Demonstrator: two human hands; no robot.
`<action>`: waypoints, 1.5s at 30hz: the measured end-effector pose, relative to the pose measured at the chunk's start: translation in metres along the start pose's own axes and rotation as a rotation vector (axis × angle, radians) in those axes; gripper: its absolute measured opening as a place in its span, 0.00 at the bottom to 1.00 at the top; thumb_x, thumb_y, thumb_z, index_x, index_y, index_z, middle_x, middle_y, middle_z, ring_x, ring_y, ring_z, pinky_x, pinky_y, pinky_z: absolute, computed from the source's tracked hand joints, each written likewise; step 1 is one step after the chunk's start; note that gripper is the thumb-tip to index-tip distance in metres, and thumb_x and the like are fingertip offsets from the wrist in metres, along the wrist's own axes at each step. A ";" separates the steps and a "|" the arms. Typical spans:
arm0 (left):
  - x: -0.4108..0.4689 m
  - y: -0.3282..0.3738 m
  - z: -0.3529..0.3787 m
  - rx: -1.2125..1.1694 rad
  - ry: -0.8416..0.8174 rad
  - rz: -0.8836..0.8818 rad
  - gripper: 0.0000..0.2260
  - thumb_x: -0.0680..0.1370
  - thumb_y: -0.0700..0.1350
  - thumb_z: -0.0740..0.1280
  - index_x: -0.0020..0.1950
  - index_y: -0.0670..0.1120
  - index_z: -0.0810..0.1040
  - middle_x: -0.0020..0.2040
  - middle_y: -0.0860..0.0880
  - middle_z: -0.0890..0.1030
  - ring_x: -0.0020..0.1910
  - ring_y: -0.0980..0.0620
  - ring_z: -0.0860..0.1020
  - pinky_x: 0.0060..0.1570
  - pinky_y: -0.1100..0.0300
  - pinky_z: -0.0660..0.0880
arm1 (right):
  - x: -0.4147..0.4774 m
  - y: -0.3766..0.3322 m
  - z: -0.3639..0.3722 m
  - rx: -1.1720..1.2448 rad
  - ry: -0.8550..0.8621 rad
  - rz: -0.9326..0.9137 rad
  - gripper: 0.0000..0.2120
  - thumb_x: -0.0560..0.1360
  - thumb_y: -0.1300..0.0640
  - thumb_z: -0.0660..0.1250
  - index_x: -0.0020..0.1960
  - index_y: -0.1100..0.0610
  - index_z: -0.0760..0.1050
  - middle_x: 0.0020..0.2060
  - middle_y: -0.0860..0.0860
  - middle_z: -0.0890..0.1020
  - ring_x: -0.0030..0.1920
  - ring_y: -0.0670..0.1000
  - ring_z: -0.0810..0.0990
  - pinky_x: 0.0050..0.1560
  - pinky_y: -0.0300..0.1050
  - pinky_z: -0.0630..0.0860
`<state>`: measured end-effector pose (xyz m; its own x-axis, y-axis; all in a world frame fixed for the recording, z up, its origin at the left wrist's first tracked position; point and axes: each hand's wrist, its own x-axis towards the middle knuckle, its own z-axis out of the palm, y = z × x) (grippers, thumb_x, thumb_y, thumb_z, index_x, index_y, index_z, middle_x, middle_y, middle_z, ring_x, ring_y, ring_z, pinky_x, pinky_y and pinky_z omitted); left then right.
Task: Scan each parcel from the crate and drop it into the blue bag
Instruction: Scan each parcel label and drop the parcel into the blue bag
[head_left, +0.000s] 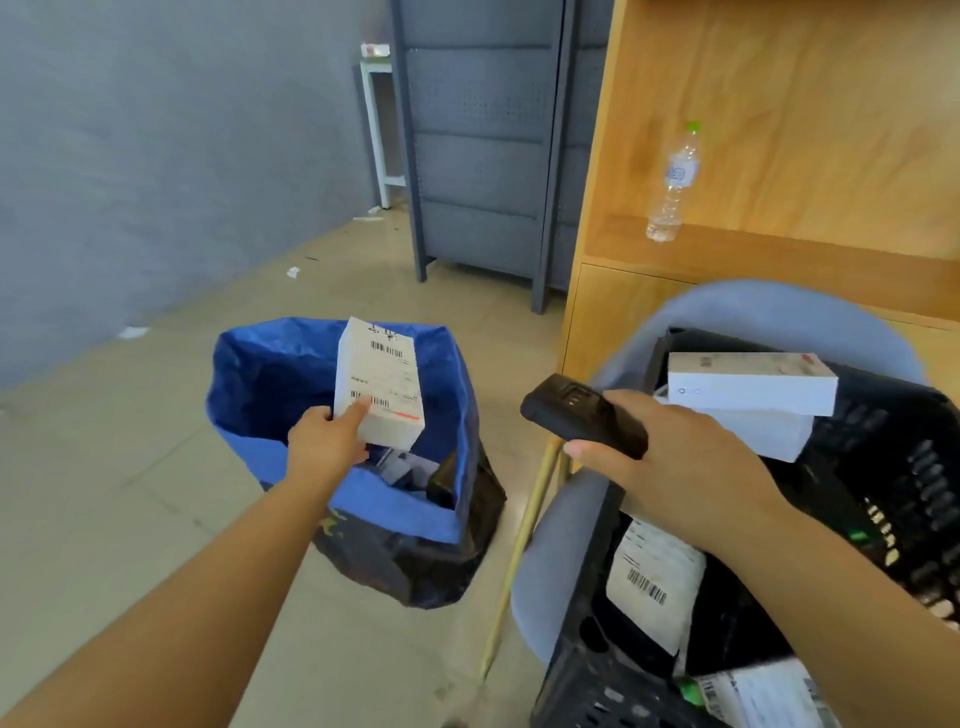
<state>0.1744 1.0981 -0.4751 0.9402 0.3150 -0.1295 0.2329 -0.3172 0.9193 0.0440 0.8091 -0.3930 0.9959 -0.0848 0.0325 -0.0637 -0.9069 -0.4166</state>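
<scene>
Floor (156, 467) | blue bag (249, 374) | parcel (382, 374) upright above left hand (324, 441) grip, over bag

barcodes (387, 349) on parcel (382, 379), print seemingly illegible

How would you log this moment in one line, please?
left hand: holds white box over blue bag | right hand: grips scanner | crate: holds parcels

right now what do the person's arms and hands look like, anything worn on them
Both forearms are bare as far as the frame shows them: no sleeves reach into view. The left hand and right hand are ungloved, with no rings, watch or wristband visible, and no markings.
</scene>
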 end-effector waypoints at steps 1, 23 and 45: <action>0.008 0.004 0.002 -0.068 -0.002 -0.038 0.24 0.77 0.54 0.66 0.65 0.38 0.72 0.61 0.41 0.76 0.46 0.44 0.80 0.42 0.54 0.78 | 0.005 -0.002 0.002 0.003 -0.002 0.002 0.43 0.61 0.18 0.48 0.70 0.38 0.63 0.56 0.47 0.79 0.56 0.51 0.77 0.55 0.53 0.77; -0.110 0.054 0.080 0.020 -0.617 0.378 0.04 0.77 0.47 0.68 0.44 0.50 0.81 0.41 0.46 0.84 0.42 0.49 0.82 0.45 0.52 0.78 | -0.085 0.073 -0.055 -0.100 0.143 0.374 0.39 0.66 0.24 0.55 0.72 0.40 0.62 0.52 0.46 0.80 0.44 0.49 0.78 0.37 0.45 0.75; -0.123 0.114 0.320 0.657 -0.448 0.641 0.29 0.77 0.48 0.66 0.75 0.47 0.59 0.71 0.42 0.61 0.68 0.38 0.62 0.63 0.46 0.68 | -0.111 0.222 -0.123 -0.082 0.290 0.523 0.32 0.68 0.25 0.56 0.67 0.38 0.66 0.44 0.43 0.78 0.44 0.48 0.76 0.43 0.47 0.79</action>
<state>0.1652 0.7368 -0.4738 0.9108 -0.4078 0.0641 -0.3836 -0.7787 0.4965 -0.0890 0.5665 -0.3773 0.7736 -0.6269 0.0930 -0.5566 -0.7423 -0.3731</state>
